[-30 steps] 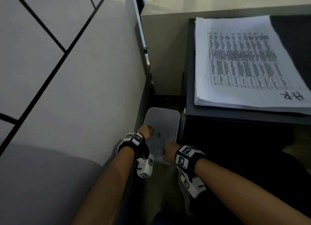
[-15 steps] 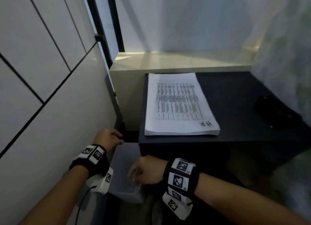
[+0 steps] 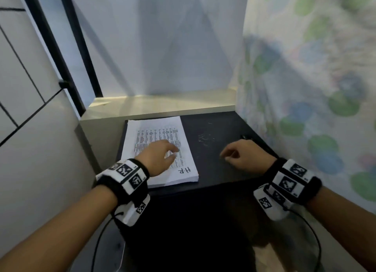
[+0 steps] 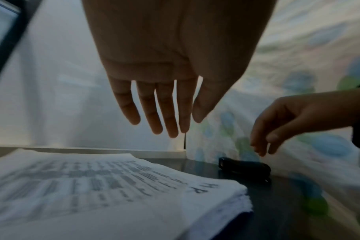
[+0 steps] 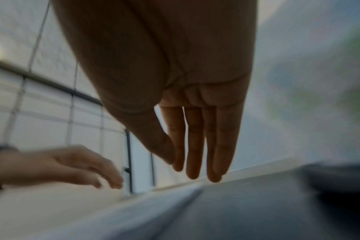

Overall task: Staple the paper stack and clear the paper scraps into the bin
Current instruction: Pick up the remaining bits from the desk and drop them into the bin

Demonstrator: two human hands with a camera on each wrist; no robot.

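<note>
Paper stack [image 3: 158, 149] lies flat on the dark bench [image 3: 213, 170], occupying its 9 o'clock half, printed side up, with the handwritten mark "H.R" at the near corner toward 5 o'clock of the sheet. The near edge of the stack shows many sheets, roughly squared. Left hand [image 3: 156, 157] hangs over the middle of the stack, palm down; the left wrist view shows its fingers [image 4: 164, 113] straight, slightly spread and holding nothing, with a gap visible between the fingertips and the paper. Right hand [image 3: 246, 157] is over the bare bench at 3 o'clock of the stack, well apart from the left hand; its fingers [image 5: 195, 146] are extended, close together and pointing down, holding nothing. Black stapler [image 4: 245, 167] rests on the bench toward 2 o'clock of the stack, close to the patterned curtain [image 3: 305, 88]; in the left wrist view the right hand sits just above it without contact. Faint light specks [image 3: 205, 138] mark the bench surface between the stack and the right hand; whether they are paper scraps cannot be told. Both wrists carry black bands with printed square markers [image 3: 124, 170]. A pale ledge [image 3: 162, 104] runs along the far side of the bench at 12 o'clock, and a tiled wall [image 3: 30, 108] stands at 9 o'clock.
</note>
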